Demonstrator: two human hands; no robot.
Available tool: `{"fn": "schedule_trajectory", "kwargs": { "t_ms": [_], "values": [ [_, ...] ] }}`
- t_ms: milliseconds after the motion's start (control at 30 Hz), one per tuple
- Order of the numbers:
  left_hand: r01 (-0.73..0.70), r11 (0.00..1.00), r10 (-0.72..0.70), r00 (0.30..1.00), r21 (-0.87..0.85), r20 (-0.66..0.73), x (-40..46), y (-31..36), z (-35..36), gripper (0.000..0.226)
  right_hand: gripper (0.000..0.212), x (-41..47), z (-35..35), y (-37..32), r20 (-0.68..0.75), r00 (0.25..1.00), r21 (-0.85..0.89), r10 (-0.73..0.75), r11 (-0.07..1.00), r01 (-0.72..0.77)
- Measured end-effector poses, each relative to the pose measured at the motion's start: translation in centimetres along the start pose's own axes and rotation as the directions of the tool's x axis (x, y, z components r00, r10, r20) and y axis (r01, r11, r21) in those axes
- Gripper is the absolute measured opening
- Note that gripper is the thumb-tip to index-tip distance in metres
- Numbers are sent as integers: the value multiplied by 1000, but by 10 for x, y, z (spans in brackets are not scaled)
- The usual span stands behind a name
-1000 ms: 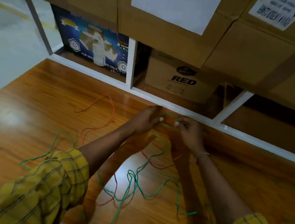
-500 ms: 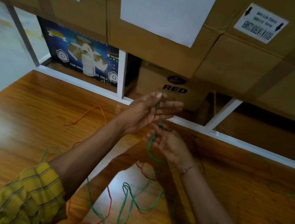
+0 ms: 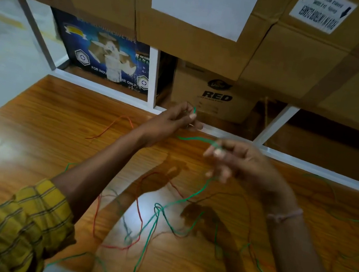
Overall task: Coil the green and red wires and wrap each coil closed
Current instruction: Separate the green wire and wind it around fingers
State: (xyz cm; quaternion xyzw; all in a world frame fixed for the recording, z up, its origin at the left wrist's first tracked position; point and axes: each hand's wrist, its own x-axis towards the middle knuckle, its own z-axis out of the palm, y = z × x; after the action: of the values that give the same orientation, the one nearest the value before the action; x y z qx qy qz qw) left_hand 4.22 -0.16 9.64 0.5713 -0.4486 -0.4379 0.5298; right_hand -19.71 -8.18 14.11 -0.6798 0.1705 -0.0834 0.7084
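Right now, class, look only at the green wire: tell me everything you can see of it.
The green wire is thin, flexible and looks plastic-coated. It is uncoiled. One end sticks up from the left hand, pinched at the fingertips. A short span runs across to the right hand, which is blurred but appears to grip it. From there it drops to the wooden tabletop, where it lies in loose loops crossing the red wire, with more strands trailing right.
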Motion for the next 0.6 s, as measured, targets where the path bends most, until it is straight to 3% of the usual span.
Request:
{"fn": "schedule_trajectory", "kwargs": {
  "t_ms": [100, 167, 367, 600],
  "values": [
    [-6, 1000, 4, 997, 28, 76, -15, -3, 8, 12, 29, 5, -17, -10, -113, 993, 298, -45, 951, 77],
    [38, 998, -30, 985, -46, 168, -22, -6, 13, 11, 30, 13, -25, -8, -149, 987, 346, -62, 932, 110],
    [97, 962, -7, 943, -256, 333, -42, -1, 20, 17, 30, 36, -36, -2, -249, 968, 242, -33, 966, 95],
    [241, 847, 28, 869, -473, 494, -53, 10, 16, 26, 23, 54, -22, 24, -400, 916, -38, -22, 999, 8]
  ]
}}
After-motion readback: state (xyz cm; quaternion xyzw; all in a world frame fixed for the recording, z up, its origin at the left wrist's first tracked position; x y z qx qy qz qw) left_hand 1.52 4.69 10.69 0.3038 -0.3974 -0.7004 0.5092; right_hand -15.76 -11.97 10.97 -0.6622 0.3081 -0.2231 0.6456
